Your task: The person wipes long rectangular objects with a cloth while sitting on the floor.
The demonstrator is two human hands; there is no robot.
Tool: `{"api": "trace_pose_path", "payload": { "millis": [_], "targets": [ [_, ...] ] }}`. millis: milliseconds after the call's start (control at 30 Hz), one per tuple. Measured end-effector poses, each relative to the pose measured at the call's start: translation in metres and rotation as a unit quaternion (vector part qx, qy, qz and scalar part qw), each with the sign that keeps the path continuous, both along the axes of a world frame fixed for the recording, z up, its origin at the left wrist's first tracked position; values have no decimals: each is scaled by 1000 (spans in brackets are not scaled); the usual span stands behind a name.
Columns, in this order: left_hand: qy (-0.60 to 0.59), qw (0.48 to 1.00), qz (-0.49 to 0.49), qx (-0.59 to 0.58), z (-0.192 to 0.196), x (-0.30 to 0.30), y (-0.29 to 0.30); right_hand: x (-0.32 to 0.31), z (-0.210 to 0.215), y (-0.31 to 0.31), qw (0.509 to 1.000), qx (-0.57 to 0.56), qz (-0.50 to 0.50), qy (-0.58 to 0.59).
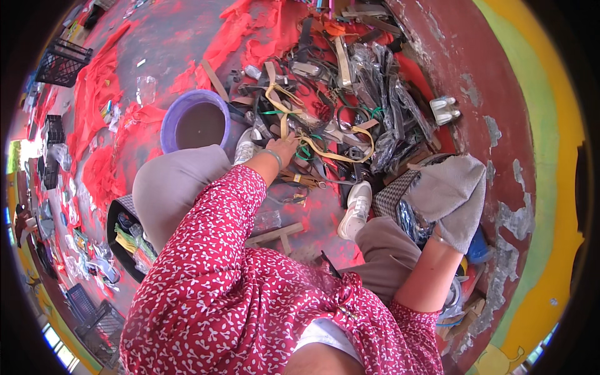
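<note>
Red patterned sleeve (219, 250) leads to the left hand (284, 147), fingers closed on a yellow strap (337, 153) atop the strap heap (350, 100) on the floor. Right hand (453, 200) stays hidden under grey cloth (456, 184); its grip cannot be told.

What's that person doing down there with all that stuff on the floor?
A person in a red patterned top sits over a big tangled pile of straps on a red-stained floor. The left hand reaches into the pile and touches a yellowish strap. The right hand is wrapped in a grey cloth, so its grip is hidden. A purple bucket stands beside the left knee.
</note>
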State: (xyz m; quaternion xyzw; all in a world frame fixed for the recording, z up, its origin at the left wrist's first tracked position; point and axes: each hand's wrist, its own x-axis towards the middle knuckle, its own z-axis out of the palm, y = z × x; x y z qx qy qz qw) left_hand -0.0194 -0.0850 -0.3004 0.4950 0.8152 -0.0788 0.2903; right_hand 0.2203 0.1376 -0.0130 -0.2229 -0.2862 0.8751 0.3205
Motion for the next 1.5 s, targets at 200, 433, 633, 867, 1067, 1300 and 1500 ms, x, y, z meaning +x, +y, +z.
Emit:
{"api": "trace_pose_path", "payload": {
  "millis": [200,433,633,867,1067,1300,1500],
  "targets": [
    [-2,997,-12,-80,-22,-20,26,2,-9,1,1000,-8,16,-15],
    [218,971,-59,-80,-57,-82,52,-2,-8,-6,998,10,-28,-48],
    [281,952,-18,123,9,-183,102,0,-5,-8,997,-51,-37,-53],
    [298,891,153,305,139,-296,127,2,-2,-13,998,-37,-12,-43],
    [303,838,202,408,228,-295,127,-3,3,-20,998,-32,-11,-58],
    [276,919,190,206,148,-259,133,-9,3,-23,998,-36,1,-51],
    [184,977,-40,96,67,-108,146,-19,9,-41,998,-20,-40,-53]
  ]
}}
